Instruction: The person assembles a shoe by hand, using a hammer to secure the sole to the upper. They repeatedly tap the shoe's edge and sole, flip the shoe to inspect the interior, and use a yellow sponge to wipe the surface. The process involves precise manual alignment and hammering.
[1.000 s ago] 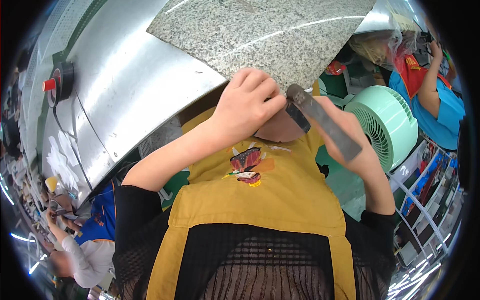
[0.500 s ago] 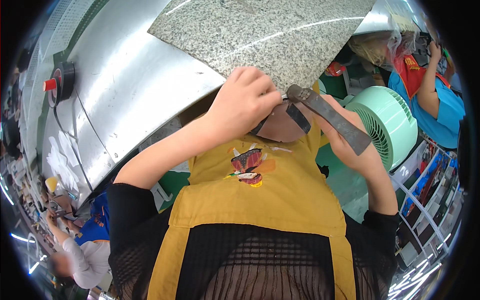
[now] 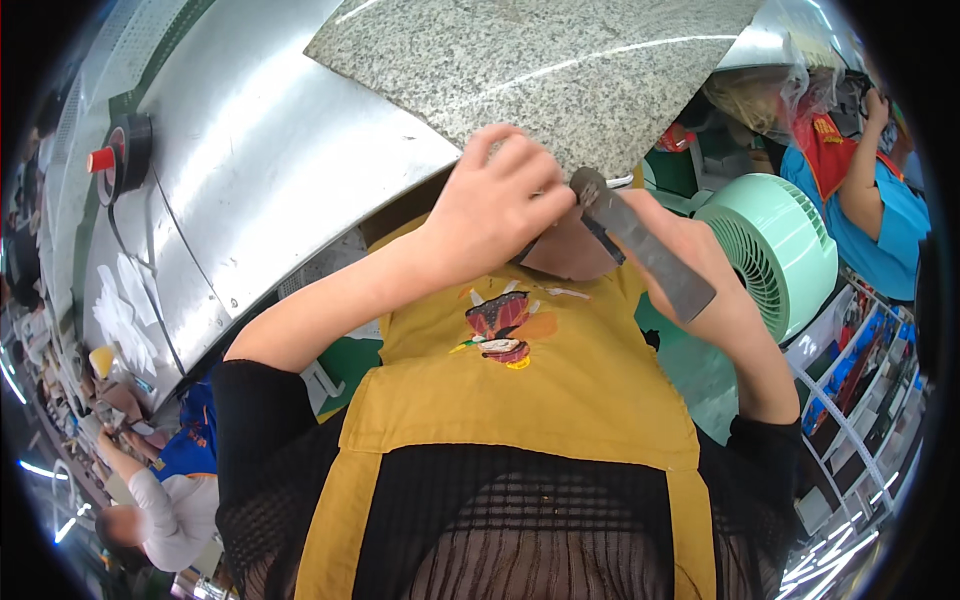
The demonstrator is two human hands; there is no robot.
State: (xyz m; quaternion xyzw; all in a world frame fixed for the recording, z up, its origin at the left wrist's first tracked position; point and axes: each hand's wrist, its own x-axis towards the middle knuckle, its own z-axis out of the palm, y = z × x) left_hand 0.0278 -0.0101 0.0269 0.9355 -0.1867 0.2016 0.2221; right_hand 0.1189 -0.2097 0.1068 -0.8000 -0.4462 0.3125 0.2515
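At the near corner of the granite slab [image 3: 540,70], my left hand [image 3: 500,195] has its fingers bent and closed on the edge of a brown leather-like piece [image 3: 570,250]. That piece has dark bands and hangs toward my mustard apron. My right hand [image 3: 690,255] grips a dark metal hammer [image 3: 655,260] with a rounded end and a long, flat, widening end. Its rounded end is beside my left fingertips, over the slab's edge. The hammer's handle and the held edge of the piece are largely hidden by my hands.
A metal bench [image 3: 270,130] runs along the left, carrying a black roll [image 3: 130,160] with a red core and white scraps [image 3: 125,310]. A mint-green fan [image 3: 775,250] stands close to my right forearm. Other people work at far right and lower left.
The hammer has turned steeper, its wide end swinging left and downward with my right hand. My left hand has shifted slightly right, and less of the brown piece shows.
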